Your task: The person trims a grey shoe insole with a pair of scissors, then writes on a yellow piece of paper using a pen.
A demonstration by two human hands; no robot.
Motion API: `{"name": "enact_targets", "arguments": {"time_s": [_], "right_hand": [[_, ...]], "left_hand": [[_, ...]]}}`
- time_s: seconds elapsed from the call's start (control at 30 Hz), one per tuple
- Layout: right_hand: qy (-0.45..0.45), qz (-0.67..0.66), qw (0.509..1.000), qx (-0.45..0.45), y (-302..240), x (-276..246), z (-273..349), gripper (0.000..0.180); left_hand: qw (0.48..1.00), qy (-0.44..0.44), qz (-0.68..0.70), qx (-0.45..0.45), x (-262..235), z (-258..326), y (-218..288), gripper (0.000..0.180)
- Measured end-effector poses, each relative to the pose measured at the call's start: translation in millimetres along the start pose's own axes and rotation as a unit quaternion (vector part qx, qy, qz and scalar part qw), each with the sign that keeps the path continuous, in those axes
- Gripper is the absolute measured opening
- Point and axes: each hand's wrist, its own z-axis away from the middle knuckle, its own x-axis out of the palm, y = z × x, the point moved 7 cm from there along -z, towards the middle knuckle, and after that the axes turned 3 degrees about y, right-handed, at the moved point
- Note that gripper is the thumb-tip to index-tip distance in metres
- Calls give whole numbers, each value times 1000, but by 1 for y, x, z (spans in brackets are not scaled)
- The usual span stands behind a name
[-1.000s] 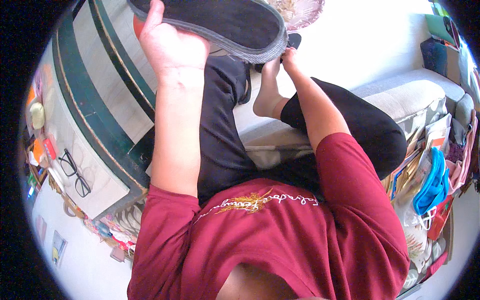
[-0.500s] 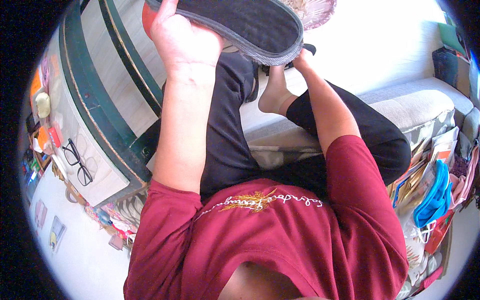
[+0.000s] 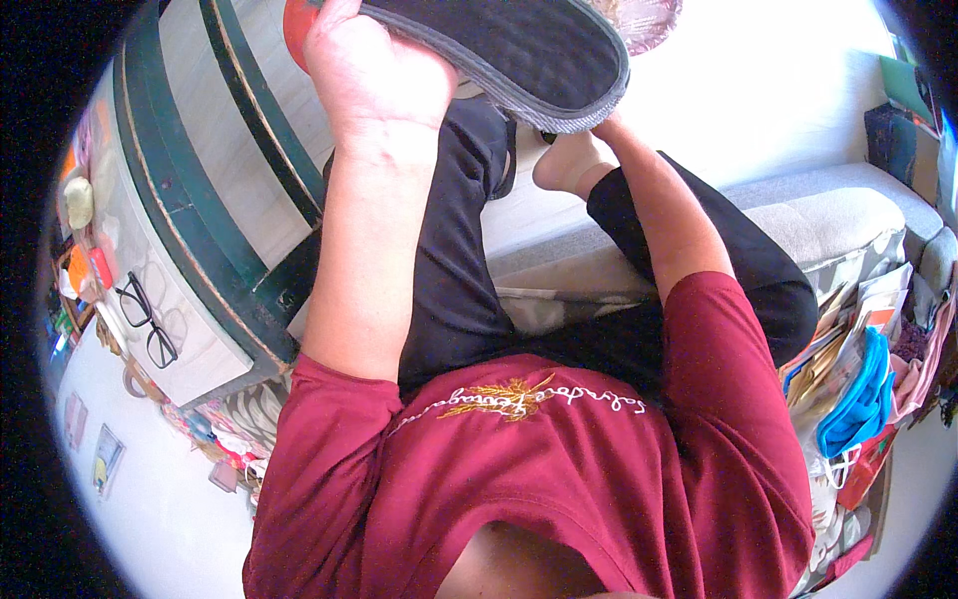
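- Far left: black-framed eyeglasses (image 3: 148, 319) lie on the pale top of a table with dark green edging (image 3: 185, 235).
- Left of centre: the left hand (image 3: 379, 75), wrist turned up, clasps the side of a flat, elongated black slipper with a grey fabric rim (image 3: 519, 45), thumb uppermost (its other fingers are hidden); a rounded red object (image 3: 296, 35) shows beside it.
- Centre: the slipper is raised above the black-trousered legs (image 3: 449, 240), near a foot in a pale beige sock (image 3: 574, 165).
- Right of centre: the right hand (image 3: 608, 127) is mostly concealed behind the slipper's rounded end; its grip cannot be told.
- Far right: bright blue folded cloth (image 3: 856, 394) rests beside papers.
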Motion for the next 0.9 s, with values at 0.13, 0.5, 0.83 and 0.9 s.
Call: {"name": "enact_targets", "arguments": {"time_s": [0.13,0.5,0.83,0.9], "right_hand": [[-70,57,995,27,3,-13,3,29],[-75,-24,995,60,14,-32,21,29],[-78,-830,552,-34,-188,-261,156,47],[-90,-743,663,-22,-191,-256,169,40]], "left_hand": [[1000,1,3,-6,-3,1,2,44],[958,-225,85,-155,14,2,-16,44],[966,-186,-55,-173,3,-3,-37,50],[949,-231,-44,-211,11,7,-44,48]]}}
